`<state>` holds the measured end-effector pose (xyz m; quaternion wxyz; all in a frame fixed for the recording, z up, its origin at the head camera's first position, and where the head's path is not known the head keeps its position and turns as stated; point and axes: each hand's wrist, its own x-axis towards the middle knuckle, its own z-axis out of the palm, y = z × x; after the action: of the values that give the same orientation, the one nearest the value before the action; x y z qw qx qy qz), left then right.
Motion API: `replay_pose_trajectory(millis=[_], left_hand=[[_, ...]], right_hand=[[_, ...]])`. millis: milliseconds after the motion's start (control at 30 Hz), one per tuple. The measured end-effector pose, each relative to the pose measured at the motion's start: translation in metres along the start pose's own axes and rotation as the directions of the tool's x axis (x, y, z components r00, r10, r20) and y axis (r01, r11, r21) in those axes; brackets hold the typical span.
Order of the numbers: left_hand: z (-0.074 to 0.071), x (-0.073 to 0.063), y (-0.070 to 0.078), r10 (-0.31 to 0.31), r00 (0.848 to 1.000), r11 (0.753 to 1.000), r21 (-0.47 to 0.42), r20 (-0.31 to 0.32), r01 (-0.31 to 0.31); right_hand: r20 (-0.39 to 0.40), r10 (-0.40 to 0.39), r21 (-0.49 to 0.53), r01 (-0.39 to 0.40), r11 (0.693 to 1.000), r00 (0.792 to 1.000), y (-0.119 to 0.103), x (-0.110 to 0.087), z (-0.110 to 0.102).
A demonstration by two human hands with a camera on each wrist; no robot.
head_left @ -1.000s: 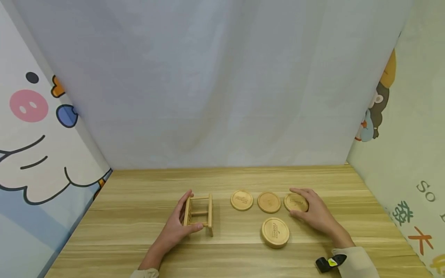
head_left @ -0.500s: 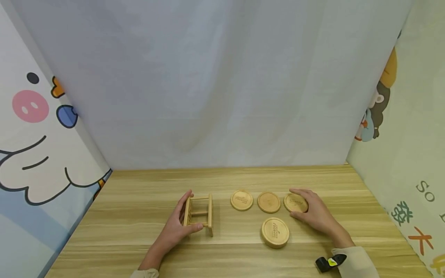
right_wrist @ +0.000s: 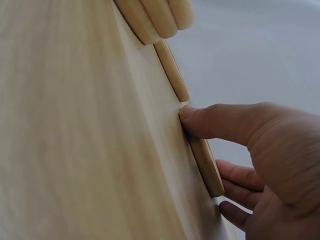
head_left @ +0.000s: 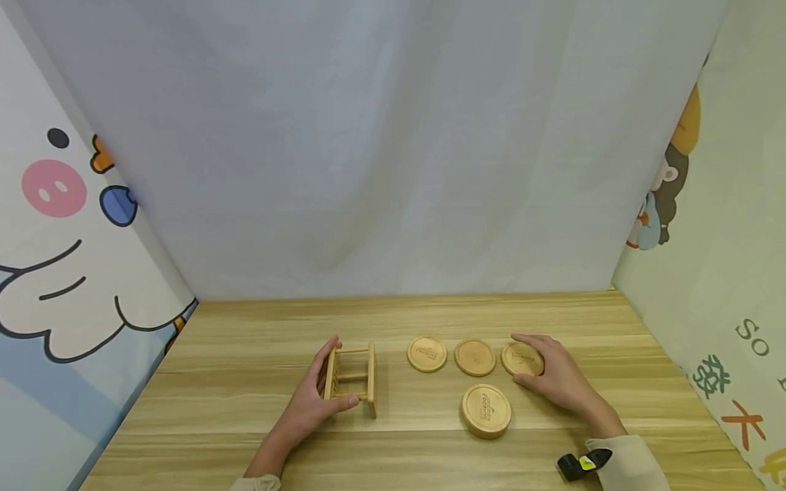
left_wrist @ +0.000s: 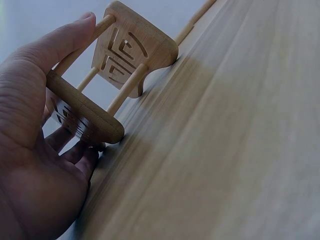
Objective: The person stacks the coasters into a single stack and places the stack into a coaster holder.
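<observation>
My left hand (head_left: 307,399) grips a small wooden coaster rack (head_left: 371,382) that stands on the table. The thumb lies along one of its rods, and the other fingers are behind the near side panel. Cut-out slots show in the rack's far panel (left_wrist: 135,42) in the left wrist view. On the right, my right hand (head_left: 561,375) holds a round wooden coaster (head_left: 522,357) by its edge, thumb at the near side and fingers round the far side. That coaster (right_wrist: 206,167) lies flat on the tabletop in the right wrist view.
Two more round coasters, a left one (head_left: 426,354) and a middle one (head_left: 475,357), lie in a row with the held one. Nearer the person is a stack of coasters (head_left: 486,409). A pale cloth (head_left: 399,170) hangs behind the wood-grain table (head_left: 276,327), with printed panels at both sides.
</observation>
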<state>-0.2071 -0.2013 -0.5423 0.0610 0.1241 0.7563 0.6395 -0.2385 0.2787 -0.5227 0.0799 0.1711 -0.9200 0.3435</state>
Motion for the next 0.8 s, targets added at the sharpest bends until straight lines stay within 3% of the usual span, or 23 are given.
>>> replay_pose_trajectory(millis=[800], left_hand=[[0.0005,-0.0004,0.0006,-0.005,1.0,1.0,-0.005,-0.007,0.005]], right_hand=[[-0.003,0.015,0.008,-0.015,1.0,1.0,-0.0052,0.0006,-0.0012]])
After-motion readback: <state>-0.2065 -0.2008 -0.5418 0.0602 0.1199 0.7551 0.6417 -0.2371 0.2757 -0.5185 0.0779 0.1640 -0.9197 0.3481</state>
